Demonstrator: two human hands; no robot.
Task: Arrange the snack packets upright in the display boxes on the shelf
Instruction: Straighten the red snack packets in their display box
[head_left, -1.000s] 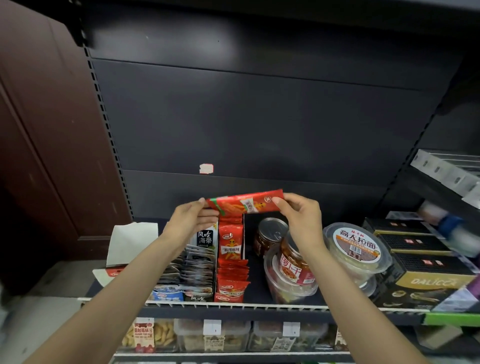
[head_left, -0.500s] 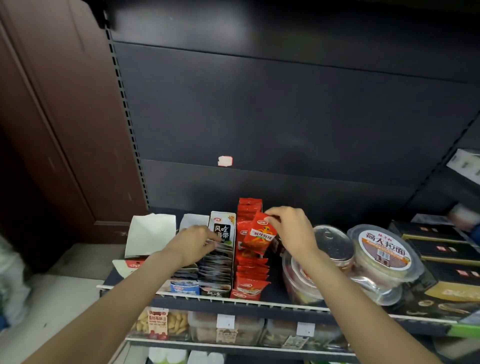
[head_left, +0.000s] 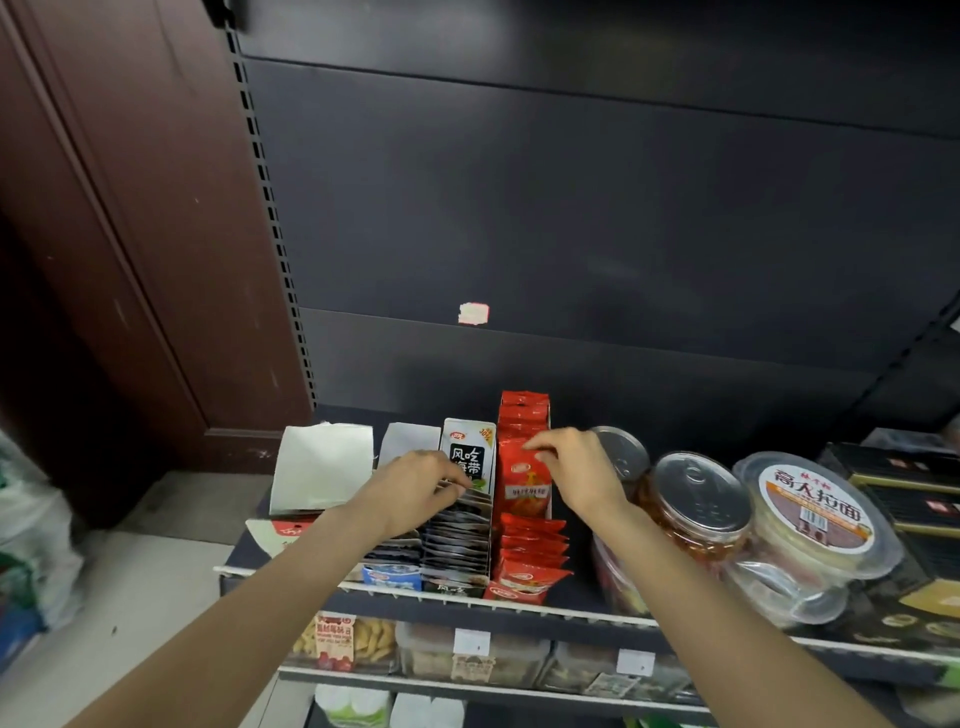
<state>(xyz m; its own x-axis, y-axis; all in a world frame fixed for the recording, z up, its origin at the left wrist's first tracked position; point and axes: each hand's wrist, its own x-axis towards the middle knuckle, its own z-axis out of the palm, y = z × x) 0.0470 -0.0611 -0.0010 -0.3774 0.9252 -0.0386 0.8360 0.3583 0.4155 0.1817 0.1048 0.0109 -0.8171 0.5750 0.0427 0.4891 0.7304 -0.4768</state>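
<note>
A red snack packet stands upright in the red display box on the shelf. My right hand pinches its top edge with thumb and fingertips. More red packets lie stacked toward the front of that box. To the left is a box of dark seaweed packets with a white and black header card. My left hand rests on those dark packets, its fingers curled over their tops.
White box flaps stand at the left end of the shelf. Jars with metal lids and a round noodle tub crowd the right side, with black boxes beyond. Snack tubs fill the lower shelf.
The red packet was held flat between both hands above the shelf. Now it stands upright in the red box under my right hand. My left hand has dropped onto the dark packets.
</note>
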